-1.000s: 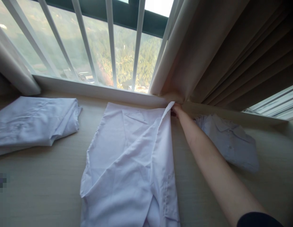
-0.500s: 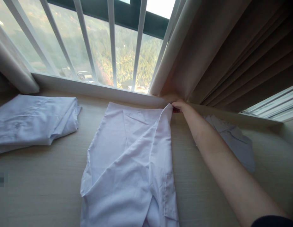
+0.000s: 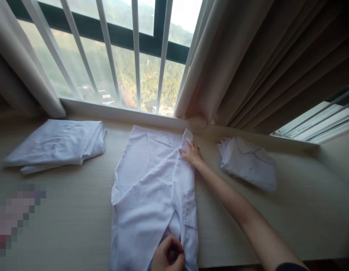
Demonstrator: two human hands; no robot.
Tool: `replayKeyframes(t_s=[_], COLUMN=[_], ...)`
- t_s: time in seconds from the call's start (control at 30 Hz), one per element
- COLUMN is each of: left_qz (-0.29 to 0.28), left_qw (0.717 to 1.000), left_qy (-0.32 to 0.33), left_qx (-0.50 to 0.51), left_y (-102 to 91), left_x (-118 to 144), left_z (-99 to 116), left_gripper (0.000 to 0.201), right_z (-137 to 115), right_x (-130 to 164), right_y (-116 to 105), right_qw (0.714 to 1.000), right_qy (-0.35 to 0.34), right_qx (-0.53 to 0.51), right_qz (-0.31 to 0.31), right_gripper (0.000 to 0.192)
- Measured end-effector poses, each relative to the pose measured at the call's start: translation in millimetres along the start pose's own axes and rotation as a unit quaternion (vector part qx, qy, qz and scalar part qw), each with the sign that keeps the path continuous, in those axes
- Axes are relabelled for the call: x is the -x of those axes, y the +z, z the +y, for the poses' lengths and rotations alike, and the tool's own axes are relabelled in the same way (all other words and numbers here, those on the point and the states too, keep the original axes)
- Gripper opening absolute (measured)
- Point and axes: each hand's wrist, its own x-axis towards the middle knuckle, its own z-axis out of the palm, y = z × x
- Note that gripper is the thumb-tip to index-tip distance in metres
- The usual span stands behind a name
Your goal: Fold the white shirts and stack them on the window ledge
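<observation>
The right hand (image 3: 193, 153) lay spread on the white garment (image 3: 152, 197), the left hand (image 3: 168, 254) curled, grip unclear; one sideways drag risked rumpling it

Plain white with a faint bluish cast, a garment (image 3: 140, 180) lies on a pale beige surface (image 3: 78, 214) streaked with fine grain, flanked by a folded bluish-white garment (image 3: 64, 141) and a greyer white folded shirt (image 3: 250, 163). White bars (image 3: 136, 56) stripe a dark green window frame (image 3: 118, 37); unpatterned curtains (image 3: 242, 64) show taupe, and a sleeve (image 3: 291, 267) near-black.
</observation>
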Motion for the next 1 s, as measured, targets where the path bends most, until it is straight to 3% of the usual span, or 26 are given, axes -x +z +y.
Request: replayKeyframes(t_s=[0.07,0.2,0.4,0.5,0.57,0.67,0.77,0.83,0.9,1.0], left_qz=[-0.008,-0.019,-0.005,0.003,0.009,0.009,0.01,0.016,0.017,0.005], left_qw=[1.0,0.999,0.999,0.999,0.998,0.996,0.995,0.995,0.995,0.994], left_qy=[0.019,0.024,0.032,0.044,0.064,0.09,0.102,0.103,0.093,0.068], left_qx=[-0.008,-0.011,-0.009,-0.006,-0.01,-0.008,0.001,0.008,0.031,0.083], left_y=[-1.2,-3.0,2.7,5.4,5.8,5.2,5.7,7.4,9.6,11.4], left_x=[-1,1,6,9,10,9,10,13,19,28], left_z=[-1,0,8,11,13,15,17,19,21,25], left_gripper=[0.023,0.023,0.023,0.02,0.017,0.018,0.023,0.027,0.031,0.036], right_z=[-20,-41,-24,-17,-15,-12,-10,-12,-18,-26], right_x=[-12,-34,-38,-10,39,167,325,414,471,496], right_y=[9,17,-3,-21,-32,-39,-27,-9,11,31], right_qw=[0.999,0.998,0.995,0.996,0.992,0.978,0.948,0.917,0.89,0.883], right_qy=[0.028,0.045,-0.056,-0.077,-0.105,-0.102,0.06,0.149,0.165,0.158], right_qx=[0.013,0.015,0.002,-0.024,-0.07,-0.18,-0.301,-0.362,-0.424,-0.442], right_qz=[-0.009,-0.029,-0.084,-0.042,-0.002,0.033,0.088,0.07,0.024,0.008], right_gripper=[0.084,0.067,0.057,0.06,0.059,0.053,0.04,0.031,0.047,0.075])
